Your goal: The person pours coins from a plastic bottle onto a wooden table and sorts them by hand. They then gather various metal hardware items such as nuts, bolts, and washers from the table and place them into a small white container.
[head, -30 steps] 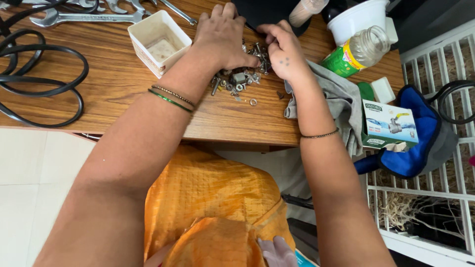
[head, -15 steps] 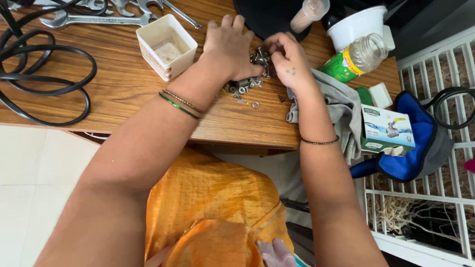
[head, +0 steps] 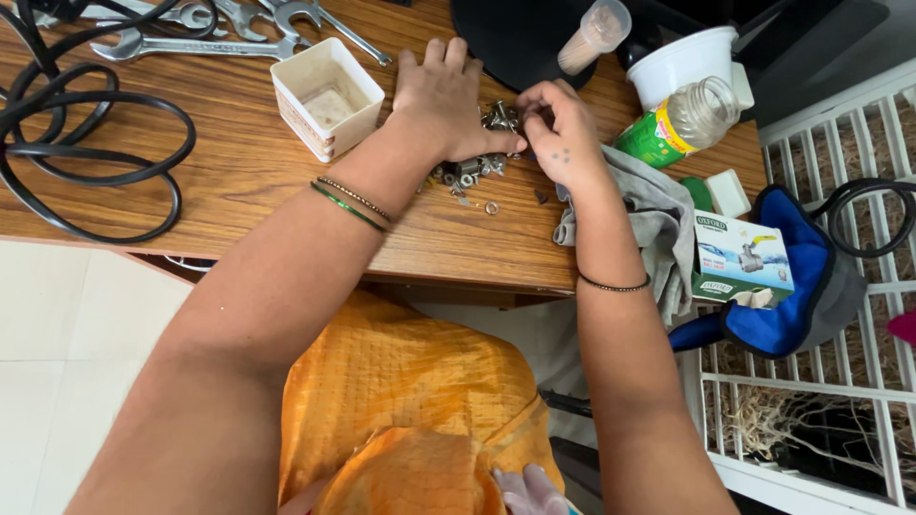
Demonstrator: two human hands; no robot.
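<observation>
A pile of small metal nuts and bolts (head: 474, 170) lies on the wooden table (head: 239, 181). My left hand (head: 441, 95) rests palm down on the far left of the pile, fingers spread. My right hand (head: 563, 133) is at the pile's right side, its fingertips pinched on a bolt near the top of the heap. A loose washer (head: 491, 206) lies just in front of the pile. A white square tub (head: 327, 95) stands open to the left of my left hand.
Several spanners (head: 191, 43) and a looped black rubber belt (head: 86, 143) lie at the far left. A grey cloth (head: 658, 219), a plastic bottle (head: 682, 119), a white bowl (head: 682, 62), a small carton (head: 742, 257) on a blue bag (head: 811, 277) and a white rack (head: 859, 143) crowd the right.
Both hands stay at the pile. My right hand's fingers have curled tighter at the top of the heap, and the view has shifted slightly.
</observation>
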